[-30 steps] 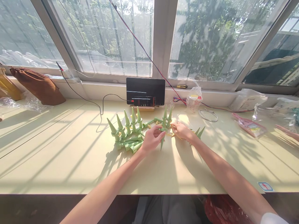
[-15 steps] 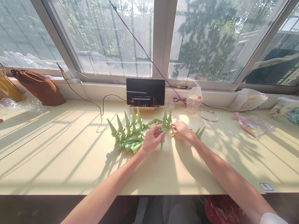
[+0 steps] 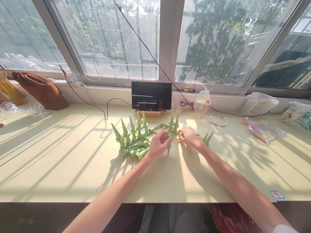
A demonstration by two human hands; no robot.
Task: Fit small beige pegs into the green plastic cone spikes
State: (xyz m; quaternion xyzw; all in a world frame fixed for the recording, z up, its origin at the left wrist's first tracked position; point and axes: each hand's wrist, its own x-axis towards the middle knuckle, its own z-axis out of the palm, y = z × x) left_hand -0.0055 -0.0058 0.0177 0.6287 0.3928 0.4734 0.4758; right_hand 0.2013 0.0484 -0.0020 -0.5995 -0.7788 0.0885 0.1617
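The left hand, at the centre of the frame, was closed in a pinch on a pale-green, plastic-looking spike with a ringed collar, its long point hanging toward the bottom edge. Just right of it, the right hand curled its fingertips close to small yellow pegs; whether it gripped one could not be told. The hands were near each other yet apart. Upright green cones rose just beyond the fingers, while a row of collared green cones and a heap of ribbed green tubes lay left of centre on the cream tabletop. Good handling here probably called for the left pinch to sit on the collar, firm but light, keeping the slim tip free, with the right fingertips working squarely at the small pegs and both wrists low, lest a sleeve or knuckle topple the cones nearby.
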